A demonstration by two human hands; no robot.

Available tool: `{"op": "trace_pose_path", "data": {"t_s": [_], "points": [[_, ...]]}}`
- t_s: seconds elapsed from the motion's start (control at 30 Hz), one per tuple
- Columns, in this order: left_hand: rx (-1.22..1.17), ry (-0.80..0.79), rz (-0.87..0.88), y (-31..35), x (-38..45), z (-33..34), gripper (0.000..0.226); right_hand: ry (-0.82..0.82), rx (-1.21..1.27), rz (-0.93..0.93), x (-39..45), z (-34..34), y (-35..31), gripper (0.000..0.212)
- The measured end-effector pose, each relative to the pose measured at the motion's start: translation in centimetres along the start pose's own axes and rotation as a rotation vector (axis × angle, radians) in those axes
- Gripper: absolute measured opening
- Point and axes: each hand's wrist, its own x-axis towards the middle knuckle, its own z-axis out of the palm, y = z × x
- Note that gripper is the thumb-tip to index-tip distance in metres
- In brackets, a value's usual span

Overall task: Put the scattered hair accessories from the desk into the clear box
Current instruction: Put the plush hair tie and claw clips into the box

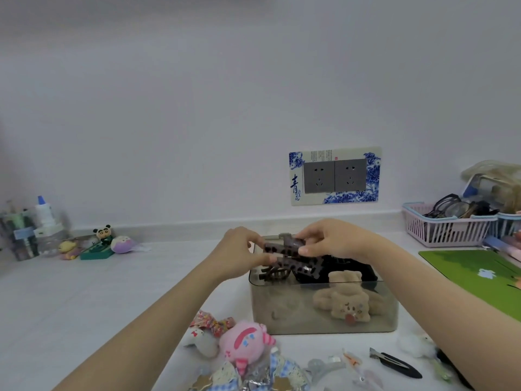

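Head view: both hands' fingers (306, 251) pinch a dark claw clip (284, 259), hiding the clear box's (324, 320) rear.

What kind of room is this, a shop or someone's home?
Most likely a home, at a personal desk or dresser top. Small cartoon figurines sit by the wall, a pink basket holds eyeglasses, and a decorated wall socket is above the white desk.

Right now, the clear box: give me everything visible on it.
The clear box is a rectangular, smoke-tinted see-through bin, plastic by the look, with rounded corners, open at the top, standing upright on the white desk. Inside lie a beige plush bear accessory and dark items at the back. A dark brown claw clip, held by the left hand and right hand, is over its left rim.
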Motion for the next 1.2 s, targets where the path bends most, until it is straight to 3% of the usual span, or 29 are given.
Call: {"op": "trace_pose_path", "data": {"t_s": [0.17, 0.33, 0.43, 0.63, 1.07, 1.2], "points": [[0.258, -0.067, 0.044, 0.0, 1.1, 0.9, 0.031, -0.15, -0.207, 0.059, 1.3, 0.9, -0.4, 0.031], [0.425, -0.142, 0.075, 0.8, 2.1, 2.0, 0.029, -0.143, -0.24, 0.067, 2.5, 2.7, 0.0, 0.042], [0.469, -0.194, 0.089, 1.2, 2.4, 2.5, 0.027, -0.115, -0.205, 0.084, 2.8, 3.4, 0.5, 0.055], [0.496, -0.213, 0.073, 1.0, 3.1, 3.1, 0.023, -0.055, -0.206, 0.112, 2.8, 3.7, 0.7, 0.059], [0.589, -0.184, 0.03, 1.9, 2.4, 3.4, 0.021, -0.038, -0.385, 0.166, 2.0, 3.2, 0.2, 0.053], [0.587, -0.162, 0.025, 2.2, 1.9, 3.2, 0.023, -0.003, -0.358, 0.124, 1.2, 2.3, 0.3, 0.04]]}}
